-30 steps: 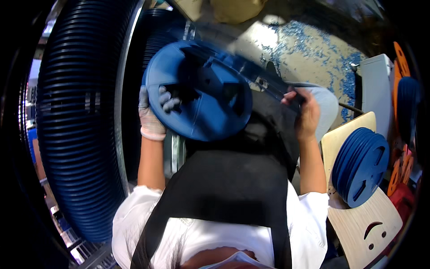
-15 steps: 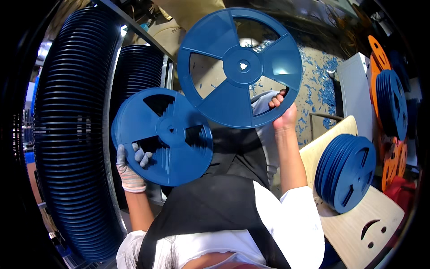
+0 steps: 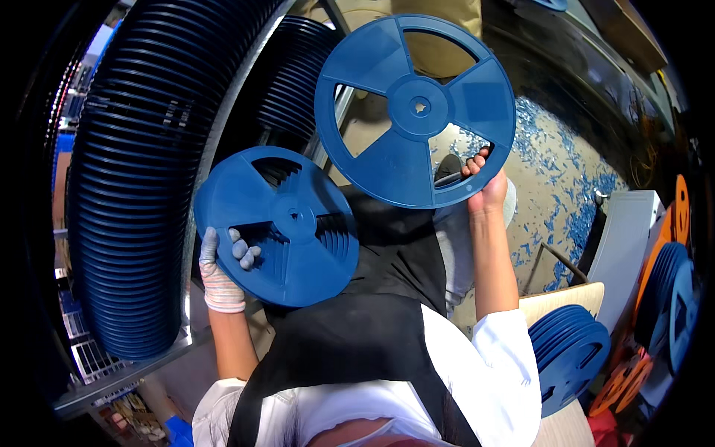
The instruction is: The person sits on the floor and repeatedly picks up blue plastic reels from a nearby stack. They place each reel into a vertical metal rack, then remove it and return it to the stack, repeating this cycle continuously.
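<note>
My left hand [image 3: 222, 277], in a light striped glove with grey fingertips, grips a stack of blue plastic reels [image 3: 319, 262] at its lower left rim. The fingers reach through a window of the top reel and the thumb stays outside the rim. My bare right hand [image 3: 488, 189] holds up one blue reel [image 3: 392, 160] by its lower right rim, fingers curled through a window. This reel has three cut-out windows and a small hub hole. It is farther from my body than the stack, to its upper right.
A long row of dark blue reels [image 3: 141, 201] stands in a metal rack [image 3: 223, 123] at left, with a shorter row behind. More blue reels [image 3: 572, 365] rest on a wooden chair [image 3: 562, 301] at right. Orange reels [image 3: 622, 384] stand beyond. Blue scraps [image 3: 577, 197] litter the floor.
The whole view has turned, so the rack tilts and the chair sits lower in the picture. Both hands keep their grips. The single reel is slightly farther right in view.
</note>
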The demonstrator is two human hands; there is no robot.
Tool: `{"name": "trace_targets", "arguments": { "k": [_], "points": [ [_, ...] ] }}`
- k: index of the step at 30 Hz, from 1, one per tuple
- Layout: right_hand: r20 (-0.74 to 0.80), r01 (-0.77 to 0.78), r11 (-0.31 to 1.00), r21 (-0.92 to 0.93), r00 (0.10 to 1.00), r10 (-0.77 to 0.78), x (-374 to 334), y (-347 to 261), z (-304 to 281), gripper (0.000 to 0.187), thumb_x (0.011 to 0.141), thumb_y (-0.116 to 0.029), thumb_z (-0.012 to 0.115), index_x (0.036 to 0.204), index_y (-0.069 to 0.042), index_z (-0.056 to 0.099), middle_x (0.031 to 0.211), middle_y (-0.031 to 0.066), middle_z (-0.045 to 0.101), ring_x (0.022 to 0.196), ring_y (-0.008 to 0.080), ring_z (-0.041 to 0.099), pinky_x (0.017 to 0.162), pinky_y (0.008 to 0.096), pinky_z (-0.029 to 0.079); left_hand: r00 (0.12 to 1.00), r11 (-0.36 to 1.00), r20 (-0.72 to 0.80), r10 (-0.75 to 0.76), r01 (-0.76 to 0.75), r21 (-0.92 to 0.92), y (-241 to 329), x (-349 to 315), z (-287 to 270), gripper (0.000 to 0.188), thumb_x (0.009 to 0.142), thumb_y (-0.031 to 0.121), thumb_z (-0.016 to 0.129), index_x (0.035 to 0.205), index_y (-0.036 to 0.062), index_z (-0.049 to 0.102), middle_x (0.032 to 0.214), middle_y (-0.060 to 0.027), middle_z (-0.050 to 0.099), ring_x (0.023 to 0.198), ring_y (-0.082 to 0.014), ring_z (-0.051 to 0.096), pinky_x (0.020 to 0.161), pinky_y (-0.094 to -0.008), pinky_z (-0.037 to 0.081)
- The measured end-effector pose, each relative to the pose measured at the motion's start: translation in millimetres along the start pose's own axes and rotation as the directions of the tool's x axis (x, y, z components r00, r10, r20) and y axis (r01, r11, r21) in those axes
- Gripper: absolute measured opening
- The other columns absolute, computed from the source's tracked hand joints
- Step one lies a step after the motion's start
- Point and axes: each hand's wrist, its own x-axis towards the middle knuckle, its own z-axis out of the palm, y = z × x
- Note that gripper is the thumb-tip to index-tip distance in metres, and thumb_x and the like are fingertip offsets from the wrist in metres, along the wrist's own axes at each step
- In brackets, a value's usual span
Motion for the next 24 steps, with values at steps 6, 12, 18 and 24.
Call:
{"name": "trace_targets", "arguments": {
  "k": [6,12,18,24],
  "points": [
    [0.159,0.191,0.917,-0.35,0.977,-0.143,-11.7,22.1,41.2,0.032,0.1,-0.029,0.038,0.093,-0.002,0.053,0.071,0.0071,0.054,0.06,0.0156,0.05,0.057,0.0277,0.042,0.995,0.992,0.034,-0.089,0.092,-0.085,2.4,9.2,-2.1,0.037,0.09,0.039,0.059,0.085,0.0025,0.064,0.066,-0.0092,0.061,0.052,-0.0229,0.053,0.069,-0.0357,0.051],
    [0.548,0.487,0.412,-0.77,0.836,0.037,-1.9,85.1,82.3,0.037,0.099,-0.029,0.045,0.082,0.0,0.06,0.065,0.0066,0.055,0.059,0.0144,0.053,0.056,0.027,0.04,0.998,0.993,-0.052,-0.026,0.031,0.11,3.6,-1.5,6.6,0.038,0.084,0.03,0.068,0.101,-0.0027,0.061,0.074,-0.0154,0.066,0.066,-0.0288,0.066,0.067,-0.0382,0.056],
    [0.729,0.716,0.14,-0.684,0.679,0.083,33.9,178.7,100.3,0.028,0.096,-0.028,0.047,0.086,-0.005,0.059,0.076,0.0151,0.057,0.073,0.0353,0.057,0.063,0.0394,0.046,0.998,0.994,-0.028,-0.057,0.06,0.088,-3.5,-7.5,-2.8,0.039,0.083,0.026,0.071,0.106,-0.0026,0.058,0.081,-0.0186,0.067,0.073,-0.029,0.069,0.064,-0.0367,0.06],
    [0.717,0.717,-0.019,-0.697,0.696,-0.031,69.1,277.5,125.8,0.028,0.094,-0.032,0.049,0.082,-0.009,0.058,0.078,0.0124,0.061,0.074,0.0332,0.06,0.063,0.0417,0.048,0.992,0.992,-0.124,-0.024,0.039,0.119,-1.8,-1.5,-15.8,0.036,0.088,0.026,0.064,0.108,-0.0029,0.056,0.082,-0.0198,0.067,0.072,-0.0291,0.069,0.065,-0.0394,0.06]
  ]
}}
